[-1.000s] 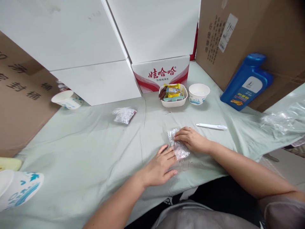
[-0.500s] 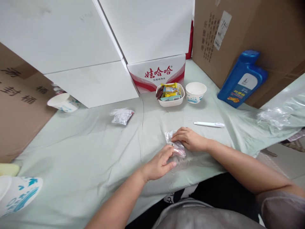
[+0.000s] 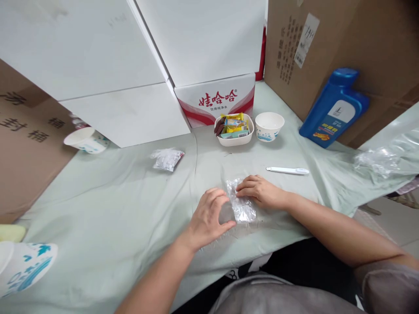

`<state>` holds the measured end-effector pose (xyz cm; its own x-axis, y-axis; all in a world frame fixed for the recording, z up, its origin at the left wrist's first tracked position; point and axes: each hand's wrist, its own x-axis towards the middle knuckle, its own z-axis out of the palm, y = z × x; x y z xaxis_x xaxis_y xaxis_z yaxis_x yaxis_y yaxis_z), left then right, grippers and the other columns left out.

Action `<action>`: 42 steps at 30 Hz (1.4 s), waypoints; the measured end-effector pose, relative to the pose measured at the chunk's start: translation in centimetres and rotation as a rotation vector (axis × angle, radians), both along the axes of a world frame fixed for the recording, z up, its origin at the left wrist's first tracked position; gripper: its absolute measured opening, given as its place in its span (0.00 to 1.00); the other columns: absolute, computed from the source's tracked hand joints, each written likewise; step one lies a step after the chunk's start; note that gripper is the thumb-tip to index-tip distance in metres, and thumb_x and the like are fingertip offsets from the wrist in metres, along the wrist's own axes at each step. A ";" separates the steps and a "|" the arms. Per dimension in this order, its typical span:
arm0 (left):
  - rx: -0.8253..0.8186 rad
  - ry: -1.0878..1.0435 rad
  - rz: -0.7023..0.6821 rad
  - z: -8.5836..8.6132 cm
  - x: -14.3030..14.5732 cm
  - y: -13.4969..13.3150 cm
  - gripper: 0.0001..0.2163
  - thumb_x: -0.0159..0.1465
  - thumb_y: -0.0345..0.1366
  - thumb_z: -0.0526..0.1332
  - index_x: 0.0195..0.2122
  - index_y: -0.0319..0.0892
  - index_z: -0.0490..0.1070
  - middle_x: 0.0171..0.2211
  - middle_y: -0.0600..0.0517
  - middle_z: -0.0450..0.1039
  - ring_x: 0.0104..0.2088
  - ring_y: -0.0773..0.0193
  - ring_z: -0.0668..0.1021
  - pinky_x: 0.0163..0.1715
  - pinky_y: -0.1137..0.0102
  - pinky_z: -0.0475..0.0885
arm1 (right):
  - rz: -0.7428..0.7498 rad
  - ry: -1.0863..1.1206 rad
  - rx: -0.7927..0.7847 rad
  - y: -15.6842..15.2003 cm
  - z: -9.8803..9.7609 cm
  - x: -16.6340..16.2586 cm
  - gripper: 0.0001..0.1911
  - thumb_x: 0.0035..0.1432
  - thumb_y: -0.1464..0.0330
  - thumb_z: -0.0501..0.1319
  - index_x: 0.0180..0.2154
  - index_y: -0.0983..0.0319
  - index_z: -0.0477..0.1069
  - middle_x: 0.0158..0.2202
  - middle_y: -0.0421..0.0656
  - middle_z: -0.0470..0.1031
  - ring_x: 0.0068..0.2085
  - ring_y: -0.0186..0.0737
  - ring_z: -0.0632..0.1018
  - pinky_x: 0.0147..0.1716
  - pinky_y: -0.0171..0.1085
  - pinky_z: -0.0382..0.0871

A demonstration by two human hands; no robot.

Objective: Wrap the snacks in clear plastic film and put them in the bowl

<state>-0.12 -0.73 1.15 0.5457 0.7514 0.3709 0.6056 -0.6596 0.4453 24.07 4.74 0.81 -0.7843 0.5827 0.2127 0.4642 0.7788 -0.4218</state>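
Nearest the body, close to the edge of the cloth-covered desk (image 3: 127,205), the left hand (image 3: 209,213) curves with thumb and fingers well apart, its grip around nothing that I can make out; the thumb tip comes right by the wrap's near left corner, and whether it touches I cannot tell. The clear bubble wrap (image 3: 244,212) lies on the cloth between the two hands, with the right hand (image 3: 262,192) laid over its right side, fingers bent down onto it; the thumb is hidden, so I cannot tell if that grip pinches or merely presses. To handle such light, springy film well, the right fingertips should bear down evenly, while the left would do best to take the edge with fingertip pads and smooth gently, without dragging the cloth into creases. Beyond lies a slim white cutter (image 3: 288,170), better left clear of the right wrist. Across to the left sits a small plastic-wrapped packet (image 3: 167,159). Farther back stand a tray (image 3: 235,141) of wrapped snacks (image 3: 234,124) and a paper bowl (image 3: 270,126), before a white-and-red carton (image 3: 218,98).
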 end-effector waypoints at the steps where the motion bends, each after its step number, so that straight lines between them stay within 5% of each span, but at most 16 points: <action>1: 0.047 0.048 -0.051 0.0 0.1 0.0 0.23 0.53 0.40 0.70 0.49 0.44 0.66 0.50 0.44 0.68 0.55 0.48 0.68 0.55 0.52 0.66 | 0.002 -0.012 0.012 -0.1 -0.1 0.0 0.18 0.63 0.76 0.52 0.50 0.60 0.74 0.52 0.44 0.75 0.52 0.46 0.69 0.51 0.47 0.62; 6: 0.102 0.160 -0.267 -0.8 1.3 -0.4 0.08 0.62 0.33 0.61 0.42 0.43 0.71 0.44 0.48 0.74 0.53 0.54 0.72 0.54 0.56 0.68 | -0.004 -0.026 0.081 -0.1 0.0 0.4 0.18 0.61 0.76 0.53 0.50 0.61 0.73 0.54 0.47 0.72 0.54 0.49 0.67 0.52 0.50 0.62; 14: 0.075 -0.053 -0.143 -0.6 1.0 0.0 0.07 0.67 0.29 0.53 0.38 0.41 0.70 0.37 0.47 0.76 0.41 0.62 0.77 0.43 0.65 0.74 | 0.209 0.169 -0.051 -1.6 2.4 0.2 0.23 0.58 0.55 0.61 0.48 0.65 0.70 0.42 0.51 0.75 0.43 0.45 0.73 0.46 0.45 0.66; 18: 0.100 -0.087 -0.102 -0.4 1.1 -0.2 0.06 0.68 0.30 0.53 0.37 0.41 0.69 0.32 0.50 0.75 0.34 0.64 0.77 0.35 0.69 0.73 | 0.091 0.054 -0.057 -2.2 1.7 -0.5 0.11 0.62 0.65 0.56 0.39 0.65 0.72 0.33 0.48 0.75 0.36 0.42 0.73 0.38 0.41 0.65; 22: 0.105 -0.108 -0.002 -0.7 1.2 -0.5 0.05 0.68 0.31 0.53 0.39 0.41 0.68 0.27 0.53 0.73 0.26 0.67 0.75 0.28 0.73 0.70 | 0.040 0.061 -0.243 -2.5 1.9 -0.6 0.10 0.62 0.69 0.53 0.39 0.64 0.72 0.31 0.44 0.75 0.31 0.37 0.73 0.31 0.35 0.63; 28: -0.199 -0.280 0.183 -1.5 1.6 -0.5 0.14 0.65 0.36 0.59 0.51 0.42 0.62 0.33 0.53 0.74 0.19 0.74 0.71 0.23 0.76 0.70 | -0.264 0.151 -0.377 -2.9 1.5 -1.5 0.15 0.60 0.71 0.54 0.48 0.63 0.68 0.30 0.42 0.76 0.29 0.35 0.74 0.30 0.33 0.64; 31: -0.314 -0.340 0.237 -2.0 1.9 -0.1 0.23 0.61 0.34 0.62 0.56 0.43 0.57 0.38 0.50 0.74 0.24 0.72 0.74 0.24 0.76 0.72 | -0.403 0.156 -0.396 -2.6 0.6 -2.2 0.13 0.59 0.70 0.55 0.46 0.63 0.69 0.30 0.42 0.76 0.30 0.36 0.75 0.31 0.34 0.65; 34: -0.319 -0.337 0.298 -2.3 2.2 0.5 0.18 0.60 0.29 0.59 0.52 0.43 0.61 0.39 0.49 0.75 0.32 0.67 0.78 0.30 0.73 0.74 | -0.491 0.166 -0.414 -2.1 -0.1 -2.5 0.12 0.59 0.70 0.56 0.45 0.63 0.69 0.30 0.42 0.76 0.29 0.36 0.75 0.30 0.34 0.66; 37: -0.318 -0.298 0.339 -2.2 2.5 0.9 0.12 0.59 0.26 0.58 0.45 0.43 0.65 0.35 0.51 0.75 0.32 0.66 0.78 0.32 0.72 0.74 | -0.523 0.185 -0.315 -1.7 -0.4 -2.4 0.13 0.58 0.71 0.58 0.47 0.62 0.68 0.37 0.44 0.75 0.28 0.34 0.74 0.31 0.35 0.68; 42: -0.244 -0.218 0.341 -2.0 2.7 0.9 0.05 0.60 0.27 0.58 0.36 0.42 0.66 0.31 0.53 0.73 0.30 0.65 0.76 0.32 0.70 0.72 | -0.376 0.244 0.151 -1.9 -0.2 -2.0 0.08 0.62 0.71 0.55 0.41 0.62 0.71 0.41 0.48 0.72 0.36 0.40 0.75 0.36 0.40 0.71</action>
<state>2.60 0.22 -0.83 0.1816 0.9538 0.2395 0.6443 -0.2994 0.7037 22.06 2.87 0.66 -0.4418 0.7648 0.4689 0.6273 0.6370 -0.4481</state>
